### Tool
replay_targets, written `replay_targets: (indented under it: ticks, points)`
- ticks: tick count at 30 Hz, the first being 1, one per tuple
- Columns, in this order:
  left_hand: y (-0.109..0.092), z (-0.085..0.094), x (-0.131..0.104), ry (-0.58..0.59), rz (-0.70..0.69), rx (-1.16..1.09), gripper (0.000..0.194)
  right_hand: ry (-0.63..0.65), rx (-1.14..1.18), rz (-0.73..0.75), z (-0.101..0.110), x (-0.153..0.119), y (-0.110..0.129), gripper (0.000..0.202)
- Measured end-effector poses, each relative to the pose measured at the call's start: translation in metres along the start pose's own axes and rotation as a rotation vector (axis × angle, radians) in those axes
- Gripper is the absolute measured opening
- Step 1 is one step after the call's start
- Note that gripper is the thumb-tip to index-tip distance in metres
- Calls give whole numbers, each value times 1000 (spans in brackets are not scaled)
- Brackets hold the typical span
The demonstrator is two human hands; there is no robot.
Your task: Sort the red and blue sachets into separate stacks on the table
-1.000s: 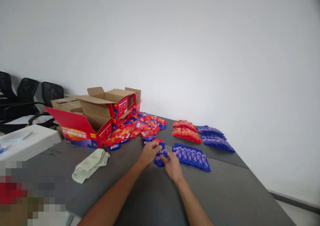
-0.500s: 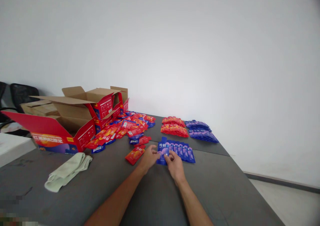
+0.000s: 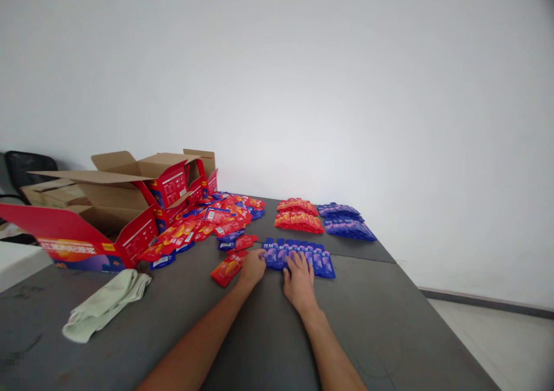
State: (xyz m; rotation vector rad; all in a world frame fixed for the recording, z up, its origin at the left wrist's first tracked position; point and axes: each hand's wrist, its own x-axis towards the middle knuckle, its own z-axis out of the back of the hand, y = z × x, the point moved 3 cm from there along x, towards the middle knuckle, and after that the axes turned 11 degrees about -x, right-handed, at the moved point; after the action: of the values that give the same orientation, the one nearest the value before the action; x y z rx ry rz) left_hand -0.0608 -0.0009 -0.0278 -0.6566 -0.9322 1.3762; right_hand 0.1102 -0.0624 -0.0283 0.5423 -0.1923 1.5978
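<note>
A row of overlapping blue pouches (image 3: 319, 259) lies on the dark table in front of me. At its left end, my left hand (image 3: 253, 267) has its fingers closed on the edge of the leftmost blue pouch (image 3: 270, 255). My right hand (image 3: 298, 278) rests palm down with spread fingers over the middle of the row. Just left of my left hand is a loose red pouch (image 3: 227, 269). Behind the row are stacked red pouches (image 3: 298, 221) and, to their right, stacked blue pouches (image 3: 350, 228).
A mixed heap of red and blue pouches (image 3: 190, 228) spreads across the left of the table (image 3: 173, 316). Open cardboard boxes (image 3: 138, 238) stand beyond it. A pale green cloth (image 3: 106, 304) lies near the front left. Behind the table is a white wall.
The blue pouch held between both hands now lies at the row's left side, and the row reaches further left. My right hand has opened and flattened over the pouches. The view has shifted slightly.
</note>
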Motion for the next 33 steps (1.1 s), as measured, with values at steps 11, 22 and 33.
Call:
replay_targets:
  ticks: [11,22,33]
  points:
    - [-13,-8,-14,94,-200,332,46,170,-103,-29,-11,-4,4,46]
    - [-9,22,-15,-82,-223,347,38,53,-119,-8,-4,-1,21,46]
    - [29,88,4,-377,-94,242,52,-48,102,184,-28,14,101,42]
